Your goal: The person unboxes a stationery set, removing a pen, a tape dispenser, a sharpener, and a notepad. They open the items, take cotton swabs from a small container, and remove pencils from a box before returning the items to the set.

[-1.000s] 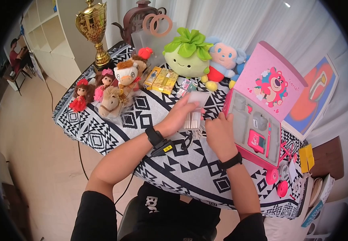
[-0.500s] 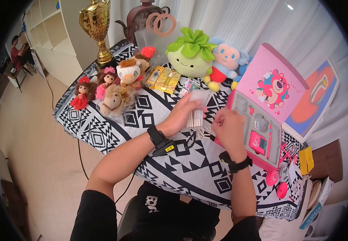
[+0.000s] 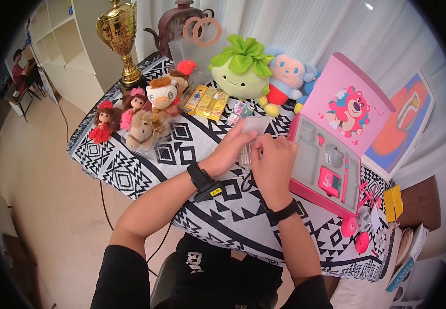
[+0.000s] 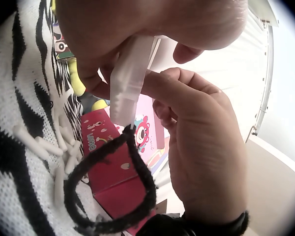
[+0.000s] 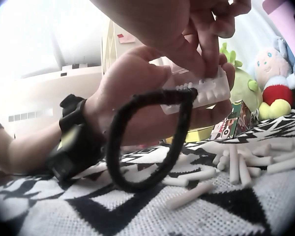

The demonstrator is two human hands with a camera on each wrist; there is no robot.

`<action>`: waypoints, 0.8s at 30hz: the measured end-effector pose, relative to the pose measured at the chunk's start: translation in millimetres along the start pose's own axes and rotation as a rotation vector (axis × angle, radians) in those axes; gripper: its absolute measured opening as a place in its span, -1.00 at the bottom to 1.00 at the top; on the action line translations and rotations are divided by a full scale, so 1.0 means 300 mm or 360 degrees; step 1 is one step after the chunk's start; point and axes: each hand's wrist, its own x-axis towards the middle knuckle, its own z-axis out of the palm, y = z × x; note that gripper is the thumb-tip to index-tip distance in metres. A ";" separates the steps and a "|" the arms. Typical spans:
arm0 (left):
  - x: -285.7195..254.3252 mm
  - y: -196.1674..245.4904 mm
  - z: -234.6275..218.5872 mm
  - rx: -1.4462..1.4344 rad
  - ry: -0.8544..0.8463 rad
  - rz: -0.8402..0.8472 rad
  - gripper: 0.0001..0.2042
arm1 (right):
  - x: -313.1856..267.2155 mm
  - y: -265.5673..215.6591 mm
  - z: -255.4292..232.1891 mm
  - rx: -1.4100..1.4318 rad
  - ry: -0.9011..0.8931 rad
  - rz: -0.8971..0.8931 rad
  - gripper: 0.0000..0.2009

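Observation:
My left hand (image 3: 233, 147) holds a clear plastic box (image 3: 256, 123), thumb across its top. Short white sticks (image 3: 244, 154) stand in a row inside it. Curled fingers of my right hand (image 3: 274, 162) meet at the box's near right side. From the right wrist view, those fingertips reach into the open side of the box (image 5: 216, 93), right at the stick ends; I cannot tell whether they pinch one. Below the hands, a loose pile of white sticks (image 5: 233, 164) lies on the patterned cloth (image 5: 118, 206).
Right of my hands is an open pink box (image 3: 310, 198) with a grey tray and a bear on its lid. Plush toys (image 3: 241, 77) line the back, with yellow boxes (image 3: 207, 102) before them. Dolls (image 3: 104, 123), a plush horse (image 3: 143, 131) and a gold trophy (image 3: 120, 36) are left.
My right hand first drew away from beside the plastic box to the right, fingers bunched, then came back left up against it. My left hand keeps its hold on the box.

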 end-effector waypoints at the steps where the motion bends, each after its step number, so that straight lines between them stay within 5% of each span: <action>1: -0.002 0.004 0.001 -0.0005 0.0000 -0.0010 -0.54 | -0.003 0.008 0.001 0.0112 -0.0013 0.0048 -0.86; 9: 0.005 -0.010 -0.004 -0.0001 -0.0014 -0.0018 -0.53 | -0.007 0.011 -0.008 0.0056 -0.0046 -0.0010 -0.86; 17: 0.010 -0.028 -0.019 -0.0002 0.0005 -0.0033 -0.52 | -0.021 0.019 0.031 0.0442 -0.0076 0.0286 -0.88; 24: 0.003 -0.011 -0.002 -0.0079 -0.0001 -0.0053 -0.54 | -0.013 0.014 -0.004 0.0218 -0.0086 0.0123 -0.89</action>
